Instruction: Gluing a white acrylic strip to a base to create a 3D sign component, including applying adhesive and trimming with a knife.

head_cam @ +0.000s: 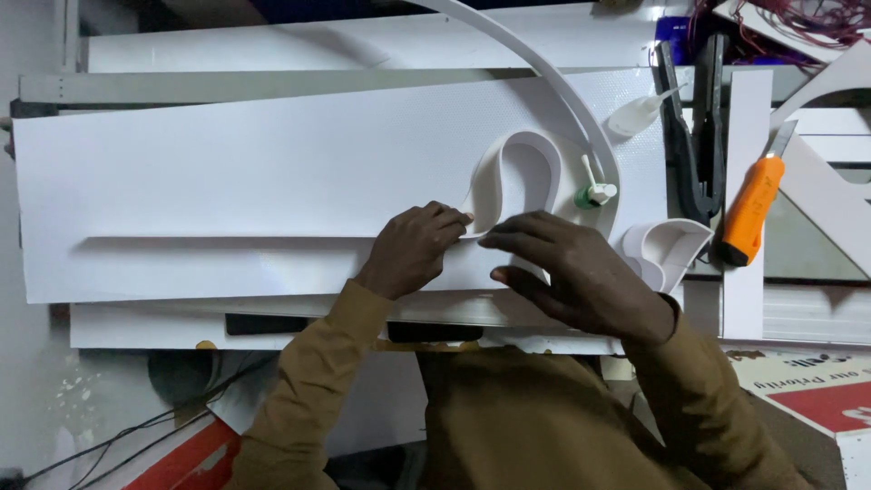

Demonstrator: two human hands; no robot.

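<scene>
A big white sheet [227, 172] lies flat on the worktop [272, 86]. On it, near the middle, stands a bent white strip [513, 177]. The left hand [413, 247] pinches the strip's low end. The right hand [567, 268] presses flat, fingers open. An orange knife [751, 209] lies at three o'clock, a small glue bottle [594, 192] beside the strip. If a hand slips, I think the strip could spring open.

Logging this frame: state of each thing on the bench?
left hand: pinching the white strip loop's lower end
right hand: fingers pressing beside the loop
white strip loop: bent, standing on edge on white sheet
orange utility knife: blade out, lying untouched
small glue bottle: lying near the loop
</scene>
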